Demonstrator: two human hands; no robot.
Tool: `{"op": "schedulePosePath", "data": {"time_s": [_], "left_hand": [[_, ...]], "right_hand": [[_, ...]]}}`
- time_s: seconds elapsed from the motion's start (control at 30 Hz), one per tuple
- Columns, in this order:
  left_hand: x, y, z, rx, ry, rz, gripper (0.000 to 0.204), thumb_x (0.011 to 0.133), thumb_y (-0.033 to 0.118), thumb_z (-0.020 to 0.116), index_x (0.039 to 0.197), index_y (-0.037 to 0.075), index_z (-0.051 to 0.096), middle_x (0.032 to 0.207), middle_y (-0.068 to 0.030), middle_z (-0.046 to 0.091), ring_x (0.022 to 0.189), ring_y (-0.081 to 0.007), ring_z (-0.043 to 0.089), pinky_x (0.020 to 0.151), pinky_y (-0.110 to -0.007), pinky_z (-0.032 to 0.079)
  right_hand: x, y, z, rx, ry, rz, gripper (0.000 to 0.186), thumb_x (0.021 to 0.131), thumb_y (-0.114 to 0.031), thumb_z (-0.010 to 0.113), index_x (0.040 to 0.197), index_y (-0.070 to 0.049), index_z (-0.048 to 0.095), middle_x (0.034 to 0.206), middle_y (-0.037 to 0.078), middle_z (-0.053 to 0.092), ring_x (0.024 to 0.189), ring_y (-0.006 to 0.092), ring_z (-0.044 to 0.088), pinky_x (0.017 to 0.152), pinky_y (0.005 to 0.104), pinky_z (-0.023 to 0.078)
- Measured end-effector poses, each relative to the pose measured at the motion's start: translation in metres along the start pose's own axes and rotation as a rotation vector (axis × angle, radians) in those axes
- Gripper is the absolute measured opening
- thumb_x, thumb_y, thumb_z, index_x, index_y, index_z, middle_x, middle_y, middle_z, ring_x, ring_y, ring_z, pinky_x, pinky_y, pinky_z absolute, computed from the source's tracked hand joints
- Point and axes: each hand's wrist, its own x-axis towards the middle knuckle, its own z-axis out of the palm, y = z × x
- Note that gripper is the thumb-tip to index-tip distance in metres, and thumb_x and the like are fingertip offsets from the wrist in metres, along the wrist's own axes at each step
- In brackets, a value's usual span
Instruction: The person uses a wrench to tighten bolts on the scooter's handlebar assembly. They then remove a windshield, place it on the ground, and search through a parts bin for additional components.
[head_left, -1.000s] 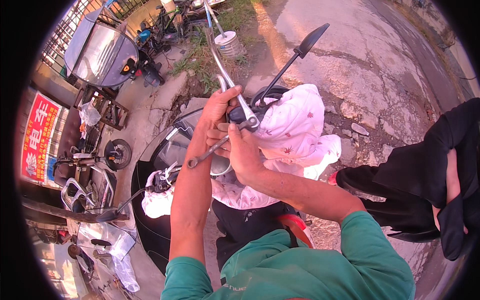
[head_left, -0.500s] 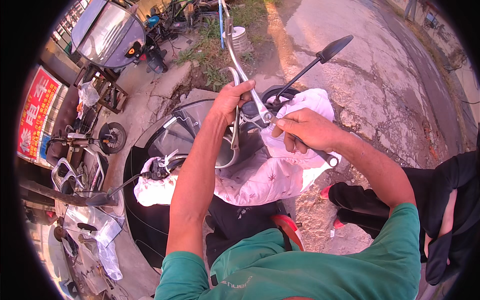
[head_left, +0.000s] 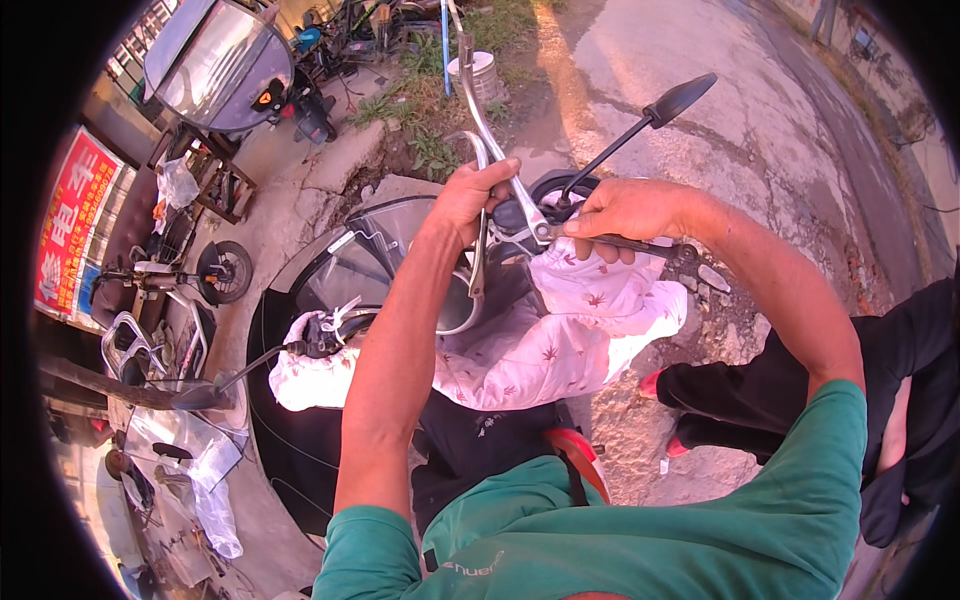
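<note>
My left hand (head_left: 476,202) is closed around a silver bent metal tube frame (head_left: 484,125) that rises over the front of a scooter. My right hand (head_left: 632,218) grips a dark wrench (head_left: 650,245), its handle pointing right. The wrench's head is at the bolted joint low on the frame, partly hidden by my fingers. Beneath both hands lies a pink quilted cover (head_left: 530,358) with leaf prints, draped over the handlebars. A black mirror (head_left: 682,99) sticks up beyond my right hand. The scooter's clear windshield (head_left: 360,258) is left of my left forearm.
A person in black clothes (head_left: 735,400) stands close on my right. Another mirror (head_left: 200,396) juts out at left. Parked vehicles, including one with a large windshield (head_left: 222,70), stand far left near a red sign (head_left: 75,225). A white bucket (head_left: 484,76) sits beyond the frame.
My right hand has swung the wrench handle up and away from me, from slanting toward me to pointing right. My left hand keeps its grip on the tube frame.
</note>
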Motion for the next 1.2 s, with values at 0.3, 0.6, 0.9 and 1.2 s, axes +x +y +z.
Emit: {"op": "schedulePosePath", "data": {"time_s": [0.3, 0.6, 0.9, 1.2], "left_hand": [[0.001, -0.002, 0.002, -0.007, 0.022, -0.001, 0.021, 0.09, 0.026, 0.072, 0.09, 0.006, 0.066, 0.061, 0.0058, 0.048, 0.049, -0.0041, 0.036, 0.046, -0.022, 0.028], [-0.01, 0.014, 0.009, -0.097, 0.032, -0.095, 0.025, 0.092, 0.023, 0.069, 0.075, 0.014, 0.053, 0.059, 0.0057, 0.044, 0.043, -0.0037, 0.034, 0.036, -0.022, 0.026], [-0.006, 0.003, 0.002, -0.093, -0.001, 0.002, 0.022, 0.087, 0.026, 0.074, 0.08, 0.01, 0.061, 0.061, 0.0039, 0.051, 0.05, -0.005, 0.038, 0.046, -0.021, 0.028], [-0.004, 0.003, 0.0, -0.033, -0.005, -0.008, 0.022, 0.091, 0.027, 0.071, 0.082, 0.011, 0.06, 0.062, 0.0042, 0.05, 0.05, -0.0049, 0.038, 0.046, -0.022, 0.029]], "right_hand": [[0.0, 0.0, 0.09, 0.965, 0.023, -0.055, 0.046, 0.103, -0.039, 0.048, 0.115, 0.004, 0.059, 0.099, 0.016, 0.069, 0.084, 0.0229, 0.07, 0.075, 0.0351, 0.057], [0.079, -0.056, 0.154, 1.688, 0.365, -0.631, 0.038, 0.106, -0.034, 0.045, 0.124, -0.003, 0.054, 0.119, 0.012, 0.064, 0.104, 0.0201, 0.065, 0.085, 0.0322, 0.053], [-0.003, -0.018, 0.111, 0.408, 0.124, -0.557, 0.036, 0.103, -0.027, 0.047, 0.101, 0.004, 0.066, 0.078, 0.007, 0.068, 0.071, 0.0117, 0.062, 0.066, 0.0295, 0.049], [-0.01, 0.024, 0.042, 0.224, 0.197, -0.216, 0.037, 0.1, -0.034, 0.055, 0.096, -0.002, 0.073, 0.07, 0.002, 0.064, 0.066, 0.0118, 0.054, 0.066, 0.0312, 0.044]]}}
